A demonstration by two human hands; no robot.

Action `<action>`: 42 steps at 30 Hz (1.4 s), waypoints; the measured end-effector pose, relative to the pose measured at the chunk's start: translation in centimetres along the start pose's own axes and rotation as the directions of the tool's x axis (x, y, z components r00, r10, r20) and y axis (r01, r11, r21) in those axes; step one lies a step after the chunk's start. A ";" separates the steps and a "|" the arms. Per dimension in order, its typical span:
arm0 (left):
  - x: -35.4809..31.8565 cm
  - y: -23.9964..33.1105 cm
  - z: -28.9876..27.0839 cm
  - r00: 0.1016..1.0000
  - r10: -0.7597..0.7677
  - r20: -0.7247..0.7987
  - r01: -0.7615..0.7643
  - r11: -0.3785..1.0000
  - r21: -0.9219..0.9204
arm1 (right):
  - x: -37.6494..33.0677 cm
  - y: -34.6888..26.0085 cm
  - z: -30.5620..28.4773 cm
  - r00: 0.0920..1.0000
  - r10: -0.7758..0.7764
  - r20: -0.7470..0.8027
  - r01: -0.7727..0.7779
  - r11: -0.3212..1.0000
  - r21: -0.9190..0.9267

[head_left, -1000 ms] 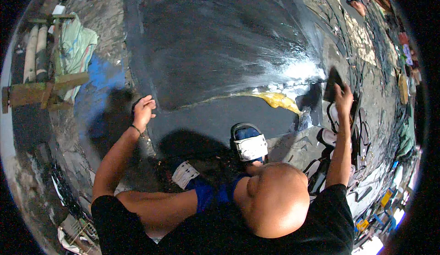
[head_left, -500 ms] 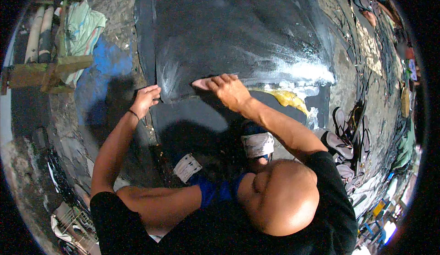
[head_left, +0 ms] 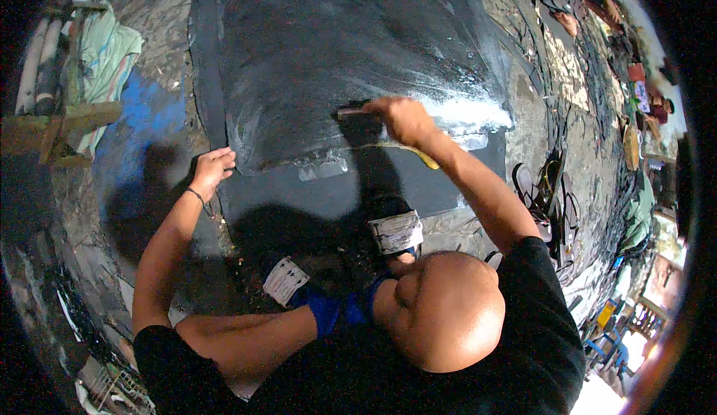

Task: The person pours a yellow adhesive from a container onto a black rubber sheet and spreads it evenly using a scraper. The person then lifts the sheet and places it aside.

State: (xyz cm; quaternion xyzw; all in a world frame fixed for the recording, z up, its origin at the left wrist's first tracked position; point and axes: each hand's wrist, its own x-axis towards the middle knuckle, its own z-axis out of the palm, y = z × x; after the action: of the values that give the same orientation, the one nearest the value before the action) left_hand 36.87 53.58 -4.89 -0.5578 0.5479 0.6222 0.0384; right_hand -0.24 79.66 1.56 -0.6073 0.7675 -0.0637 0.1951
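Note:
A large black sheet (head_left: 299,57) lies on the ground before me, streaked with a wet whitish film. My right hand (head_left: 407,122) is closed on a thin flat scraper (head_left: 360,115), which is over the sheet near its front part. The hand is slightly blurred. Beside it, toward the right edge, is a bright wet patch (head_left: 470,113). A thin strip of yellow paste (head_left: 426,157) runs along the seam below the hand. My left hand (head_left: 215,167) rests at the sheet's left edge, fingers stretched out with nothing visible in them. A grey smear (head_left: 323,169) lies near the seam.
Several sandals (head_left: 549,198) are piled on the ground at right. A wooden rack (head_left: 82,113) with rolls and a pale green sack (head_left: 108,49) stands at left. Blue paint (head_left: 153,105) stains the ground. Behind, at far right, another person's limbs (head_left: 566,23) show.
My right hand has moved away from the seam with the scraper. The yellow patch has thinned to a strip, and a grey smear has appeared near the seam. My left hand stays at the edge.

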 end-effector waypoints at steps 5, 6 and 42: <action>0.0 -0.2 -0.6 0.999 0.030 0.022 -0.030 1.000 0.001 | -9.2 -3.4 5.0 0.964 -0.262 -0.038 0.254 0.956 -0.145; 0.0 -0.2 -0.6 0.999 0.027 0.019 -0.028 0.999 0.017 | -10.0 -3.9 4.9 0.974 -0.225 -0.036 0.220 0.969 -0.109; 0.3 -0.5 -1.7 0.999 -0.035 0.038 0.034 0.999 0.025 | -18.3 5.8 1.6 1.000 0.017 -0.006 -0.016 0.997 0.074</action>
State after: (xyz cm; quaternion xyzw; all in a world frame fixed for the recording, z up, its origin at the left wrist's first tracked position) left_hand 38.15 52.39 -5.05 -0.5547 0.5448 0.6254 0.0664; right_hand -1.50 98.85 2.16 -0.5932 0.7702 -0.0924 0.2154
